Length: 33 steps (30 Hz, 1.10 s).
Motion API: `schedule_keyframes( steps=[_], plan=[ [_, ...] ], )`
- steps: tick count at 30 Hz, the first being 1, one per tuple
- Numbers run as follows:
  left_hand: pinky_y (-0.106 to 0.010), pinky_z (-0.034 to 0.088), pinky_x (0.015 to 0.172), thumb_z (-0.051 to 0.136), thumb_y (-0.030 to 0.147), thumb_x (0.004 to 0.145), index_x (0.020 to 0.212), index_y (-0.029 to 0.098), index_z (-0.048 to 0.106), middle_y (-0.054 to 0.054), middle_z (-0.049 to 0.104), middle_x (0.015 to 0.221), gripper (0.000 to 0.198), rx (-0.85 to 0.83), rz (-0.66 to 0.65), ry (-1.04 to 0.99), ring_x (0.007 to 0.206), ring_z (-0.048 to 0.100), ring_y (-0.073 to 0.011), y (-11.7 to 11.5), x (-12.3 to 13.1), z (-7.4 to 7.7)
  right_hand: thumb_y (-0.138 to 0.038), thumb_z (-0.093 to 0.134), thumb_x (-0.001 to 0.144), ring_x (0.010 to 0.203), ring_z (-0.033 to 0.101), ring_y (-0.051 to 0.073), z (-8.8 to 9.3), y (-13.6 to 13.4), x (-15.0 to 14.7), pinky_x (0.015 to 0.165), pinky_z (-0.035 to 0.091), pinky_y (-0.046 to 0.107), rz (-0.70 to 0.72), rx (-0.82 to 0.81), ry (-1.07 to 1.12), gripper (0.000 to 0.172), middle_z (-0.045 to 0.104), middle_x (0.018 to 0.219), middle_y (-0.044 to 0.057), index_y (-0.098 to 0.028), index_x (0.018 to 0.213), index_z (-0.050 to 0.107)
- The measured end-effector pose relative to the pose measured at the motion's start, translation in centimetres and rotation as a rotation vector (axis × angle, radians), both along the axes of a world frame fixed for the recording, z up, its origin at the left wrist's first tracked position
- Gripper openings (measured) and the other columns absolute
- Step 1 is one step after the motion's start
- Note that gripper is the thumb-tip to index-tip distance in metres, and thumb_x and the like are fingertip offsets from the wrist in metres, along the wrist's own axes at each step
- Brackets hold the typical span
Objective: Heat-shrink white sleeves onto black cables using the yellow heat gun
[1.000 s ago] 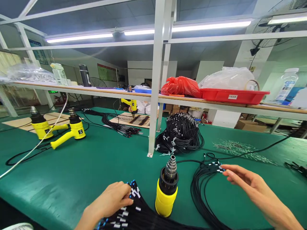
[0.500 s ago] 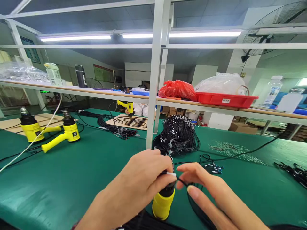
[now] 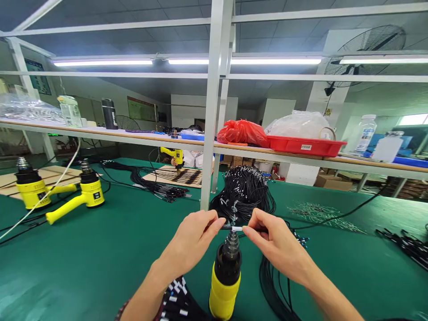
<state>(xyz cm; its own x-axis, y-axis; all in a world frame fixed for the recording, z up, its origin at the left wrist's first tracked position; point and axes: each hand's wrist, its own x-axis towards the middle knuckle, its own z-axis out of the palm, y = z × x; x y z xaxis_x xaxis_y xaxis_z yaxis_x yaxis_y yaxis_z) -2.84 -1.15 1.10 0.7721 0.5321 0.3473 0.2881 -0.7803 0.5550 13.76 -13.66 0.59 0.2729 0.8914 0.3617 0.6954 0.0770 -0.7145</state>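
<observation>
Nearest, a yellow heat gun [image 3: 224,290] stands upright at centre, with white-banded cables [image 3: 180,301] to its left. Just over its nozzle [image 3: 232,246], the left hand [image 3: 189,243] and right hand [image 3: 279,245], the latter newly closed in, pinch a black cable [image 3: 228,227] either side of its white sleeve [image 3: 237,228], seemingly placing the sleeve in the path of any hot air. Farther back lies a heap of black cables [image 3: 243,189].
</observation>
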Motion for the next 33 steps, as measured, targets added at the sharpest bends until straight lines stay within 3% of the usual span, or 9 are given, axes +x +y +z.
schedule_keyframes(
  steps=[7, 27, 33],
  plan=[
    [-0.025, 0.028, 0.056, 0.04, 0.047, 0.097, 0.07, 0.02, 0.048, 0.006, 0.046, 0.064, 0.039, -0.148, -0.025, -0.068, 0.061, 0.038, -0.012, 0.3, 0.1, -0.7, -0.031, 0.049, 0.092, 0.06, 0.041, 0.012, -0.1, 0.4, 0.0, 0.054, 0.032, 0.024, -0.059, -0.009, -0.084, 0.024, 0.049, 0.065, -0.005, -0.022, 0.071, 0.042],
    [-0.025, 0.033, 0.061, 0.053, 0.038, 0.091, 0.078, 0.02, 0.057, 0.005, 0.06, 0.075, 0.022, -0.19, 0.003, -0.134, 0.07, 0.049, -0.0138, 0.7, 0.6, -1.0, -0.028, 0.052, 0.088, 0.06, 0.046, 0.013, -0.9, 1.2, 0.5, 0.054, 0.036, 0.023, -0.089, -0.007, -0.1, 0.019, 0.055, 0.066, -0.003, -0.022, 0.072, 0.045],
    [-0.025, 0.034, 0.065, 0.057, 0.035, 0.089, 0.081, 0.021, 0.059, 0.005, 0.061, 0.078, 0.016, -0.189, 0.012, -0.14, 0.074, 0.052, -0.0141, 0.7, 0.5, -1.0, -0.03, 0.05, 0.09, 0.063, 0.05, 0.015, -0.4, 0.7, 0.7, 0.056, 0.034, 0.025, -0.073, -0.043, -0.121, 0.019, 0.062, 0.07, -0.001, -0.021, 0.077, 0.061]
  ],
)
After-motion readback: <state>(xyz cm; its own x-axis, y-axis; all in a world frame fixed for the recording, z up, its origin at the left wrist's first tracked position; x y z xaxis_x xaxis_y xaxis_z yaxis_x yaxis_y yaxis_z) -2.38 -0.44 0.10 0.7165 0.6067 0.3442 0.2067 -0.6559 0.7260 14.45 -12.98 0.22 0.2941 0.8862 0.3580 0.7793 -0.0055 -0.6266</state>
